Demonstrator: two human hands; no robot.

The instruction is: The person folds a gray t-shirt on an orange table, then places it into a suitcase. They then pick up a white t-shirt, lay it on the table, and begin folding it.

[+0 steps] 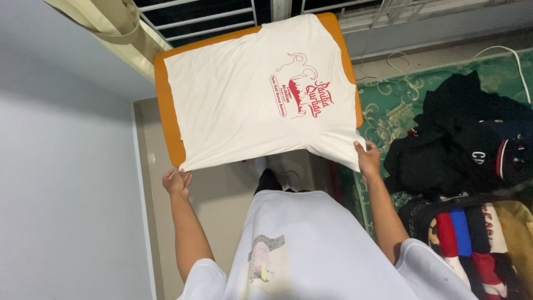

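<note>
Shirt: we've got a white T-shirt (244,94) with a red print spread flat over an orange board (166,119), printed side up, up at arm's length in front of us.
Left hand: our left hand (177,182) sits at the shirt's near left corner, fingers curled in tight; it looks pinched on the hem there, though we can't quite see the cloth between the fingertips.
Right hand: our right hand (367,158) is at the near right corner, fingers closed down on the edge of the fabric, thumb side on top.
Board: the orange shows as a strip along the shirt's left side and again at the far right corner.
Below us: our own white shirt (311,250) fills the bottom of the view.
Right side: a heap of dark clothes (466,139) lies on a green patterned rug (388,105), with folded red, blue and black garments (472,244) just below it.
Behind: a barred window (205,19) and a pale curtain (111,25).
</note>
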